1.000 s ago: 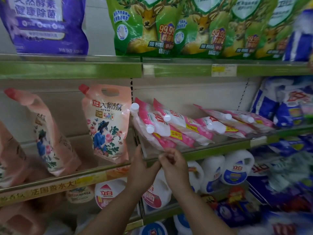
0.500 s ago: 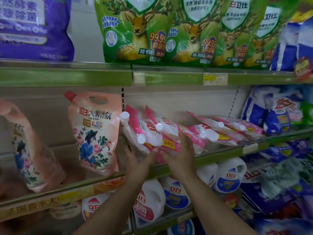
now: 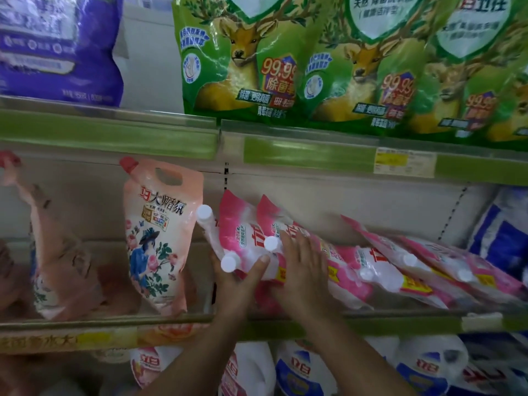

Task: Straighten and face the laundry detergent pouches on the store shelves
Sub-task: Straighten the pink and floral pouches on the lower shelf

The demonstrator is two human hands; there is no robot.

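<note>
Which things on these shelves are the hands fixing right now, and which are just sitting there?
Being fixed:
- pink pouches, leaning over
- left hand, gripping from below
- right hand, flat on top

Just sitting there:
- peach flower pouch
- green deer bags
- purple bag
- white jugs below

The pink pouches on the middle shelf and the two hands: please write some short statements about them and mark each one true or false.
1. Both hands are on the pink pouches. True: the left hand grips the leftmost ones from below, and the right hand lies flat on them.
2. The pink pouches stand upright. False: they lean over, with their white caps pointing to the left.
3. The peach pouch with the flower picture stands left of the pink pouches. True.
4. The peach pouch has a white cap. False: its cap is red.
5. The green deer pouches are on the shelf below the hands. False: they are on the shelf above.
</note>
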